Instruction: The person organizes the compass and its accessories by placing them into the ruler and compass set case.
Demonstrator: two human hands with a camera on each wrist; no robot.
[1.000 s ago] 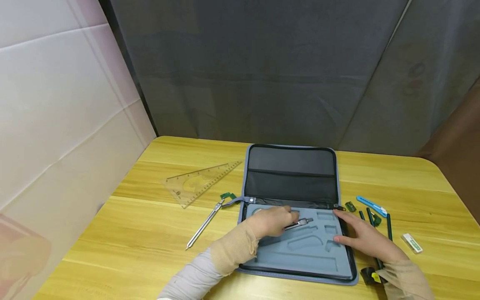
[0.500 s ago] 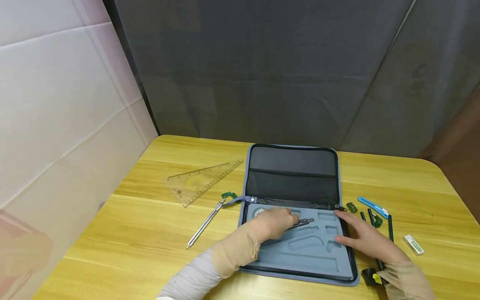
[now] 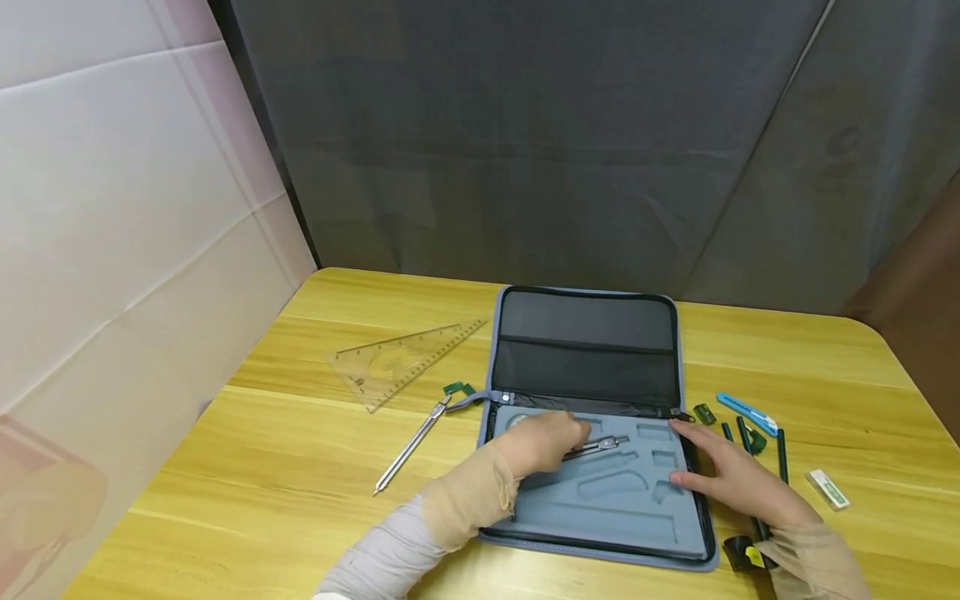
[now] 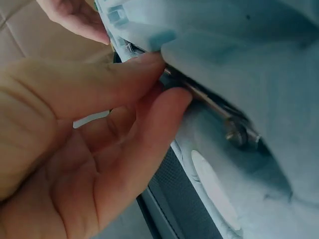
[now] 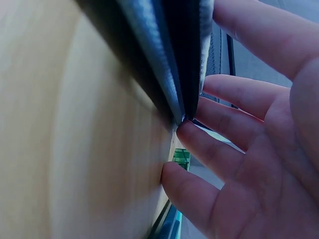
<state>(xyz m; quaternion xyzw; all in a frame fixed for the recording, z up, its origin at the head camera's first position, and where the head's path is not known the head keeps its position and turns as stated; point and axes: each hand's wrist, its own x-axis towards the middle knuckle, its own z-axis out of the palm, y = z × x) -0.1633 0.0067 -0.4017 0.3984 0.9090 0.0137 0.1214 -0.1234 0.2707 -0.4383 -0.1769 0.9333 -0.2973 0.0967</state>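
A zip case point(image 3: 585, 321) lies unfolded on the table, with a blue-grey moulded tray point(image 3: 562, 527) in its near half. My left hand point(image 3: 543, 443) is over the tray's middle, thumb and finger pinching a metal drawing compass point(image 3: 604, 445). In the left wrist view the compass point(image 4: 212, 103) sits along a recess, its hinge end beyond the fingertips. A round white item point(image 3: 516, 422) is partly covered by that hand. My right hand point(image 3: 738, 477) rests on the case's right edge, fingers spread; in the right wrist view the fingers point(image 5: 214, 149) touch the case's side.
Left of the case lie a clear set square point(image 3: 442, 342), a second silver compass-like tool point(image 3: 408, 447) and small green pieces point(image 3: 453, 389). To the right are a blue utility knife point(image 3: 750, 414), dark pencils point(image 3: 782, 454), a white eraser point(image 3: 827, 489) and a black sharpener-like item point(image 3: 738, 552).
My left hand has shifted slightly left along the compass, and the compass appears to lie flatter in the tray. My right hand stays on the case's edge.
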